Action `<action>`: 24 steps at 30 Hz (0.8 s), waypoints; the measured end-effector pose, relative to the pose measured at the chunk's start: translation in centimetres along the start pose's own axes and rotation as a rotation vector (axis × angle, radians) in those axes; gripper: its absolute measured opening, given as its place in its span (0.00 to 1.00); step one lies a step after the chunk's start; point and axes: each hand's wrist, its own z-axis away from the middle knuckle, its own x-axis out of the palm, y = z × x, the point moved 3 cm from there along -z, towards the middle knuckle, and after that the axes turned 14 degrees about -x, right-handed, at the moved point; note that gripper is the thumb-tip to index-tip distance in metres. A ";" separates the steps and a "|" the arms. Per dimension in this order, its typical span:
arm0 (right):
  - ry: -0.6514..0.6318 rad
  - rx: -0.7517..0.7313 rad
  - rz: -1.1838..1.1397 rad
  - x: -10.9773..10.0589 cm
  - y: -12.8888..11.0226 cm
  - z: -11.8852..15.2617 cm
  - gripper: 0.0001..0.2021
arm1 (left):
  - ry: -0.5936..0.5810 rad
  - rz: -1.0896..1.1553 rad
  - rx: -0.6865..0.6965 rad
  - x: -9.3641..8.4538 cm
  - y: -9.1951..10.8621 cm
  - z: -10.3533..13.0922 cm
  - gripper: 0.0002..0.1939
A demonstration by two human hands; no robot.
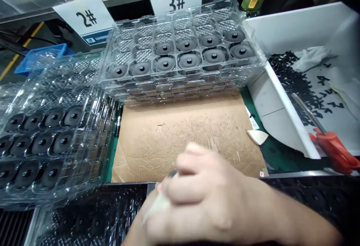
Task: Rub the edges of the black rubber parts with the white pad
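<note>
My right hand reaches in from the lower right, blurred by motion, above the front edge of a cardboard sheet. Its fingers are curled closed. A pale, smeared thing shows at its left side, too blurred to name, and a small dark bit peeks out by the fingertips. Behind it, only a strip of my left hand or wrist is visible; its fingers are hidden. Beyond the cardboard, a stack of clear plastic trays holds round black parts in some pockets.
More clear trays with black parts stand at left. On the right, a white bin contains black scraps, with red-handled pliers or cutters at its edge. A white wedge-shaped piece, black marker and green bottle are nearby.
</note>
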 end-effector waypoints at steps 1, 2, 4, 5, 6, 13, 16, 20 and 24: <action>0.008 -0.055 -0.075 0.1 0.1 0.1 0.10 | 0.006 0.002 -0.029 0.0 -0.2 -0.1 0.20; 0.042 -0.043 -0.120 0.2 0.5 0.3 0.12 | -0.013 -0.003 -0.072 0.1 -0.3 -0.3 0.19; 0.144 0.204 -0.083 0.4 2.7 1.4 0.12 | -0.109 0.026 -0.157 0.6 -0.5 -0.4 0.11; 0.180 0.379 -0.031 0.6 4.1 2.4 0.12 | -0.163 0.056 -0.171 0.7 -0.4 -0.4 0.13; 0.192 0.534 0.014 1.2 5.3 3.5 0.12 | -0.221 0.090 -0.173 0.8 -0.3 -0.3 0.19; 0.198 0.786 0.169 9.1 7.2 10.3 0.20 | -0.402 0.164 -0.094 0.2 0.0 0.2 0.27; 0.234 0.790 0.225 11.1 6.7 11.2 0.21 | -0.383 0.154 -0.046 -0.2 0.1 0.1 0.27; 0.287 0.774 0.242 10.4 7.6 10.6 0.17 | -0.343 0.146 -0.005 -0.6 0.1 0.3 0.28; 0.341 0.726 0.184 8.4 7.6 8.9 0.14 | -0.299 0.158 0.052 -0.9 0.0 0.6 0.26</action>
